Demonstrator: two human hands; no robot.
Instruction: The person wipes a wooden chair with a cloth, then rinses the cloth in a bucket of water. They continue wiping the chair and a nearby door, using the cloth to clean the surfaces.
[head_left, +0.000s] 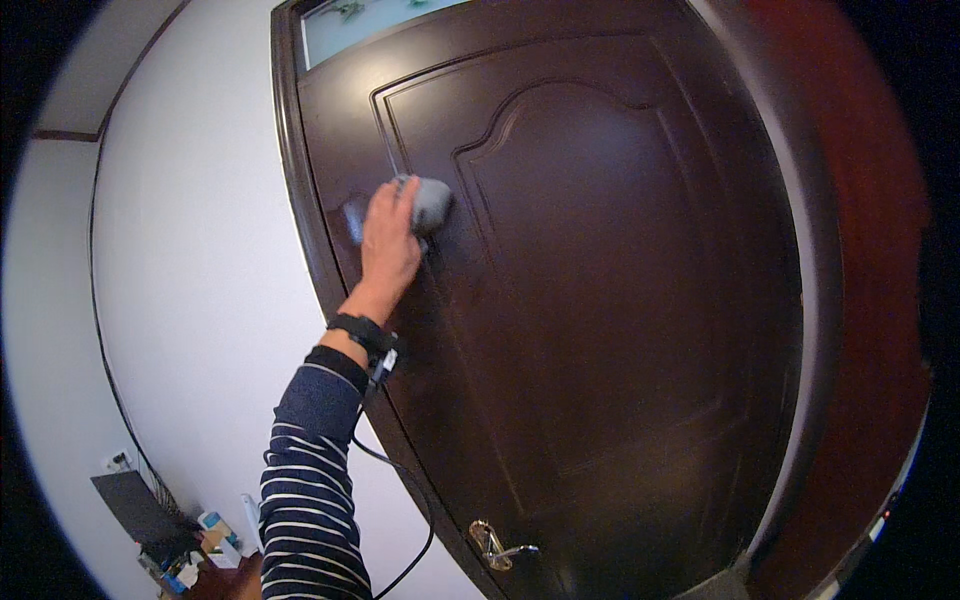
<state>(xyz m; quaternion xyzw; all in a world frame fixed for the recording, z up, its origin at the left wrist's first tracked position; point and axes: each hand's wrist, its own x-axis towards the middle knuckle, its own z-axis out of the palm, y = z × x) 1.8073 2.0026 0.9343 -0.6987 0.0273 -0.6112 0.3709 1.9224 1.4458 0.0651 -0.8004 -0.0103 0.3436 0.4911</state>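
Note:
My left hand (390, 232), in a dark striped sleeve with a black strap at the wrist, reaches up to a dark brown panelled door (600, 262). Its fingers grip a bunched grey cloth (430, 205), which lies against the upper left part of the door, near the raised moulding. The hand and cloth are slightly blurred, and the palm is hidden. My right hand is out of view.
A metal door handle (499, 551) sits low on the door. A black cable (427, 495) hangs from the wrist. White wall (195, 262) borders the door frame at left. Boxes and other small items (217, 544) stand at the lower left beside a dark panel (139, 506).

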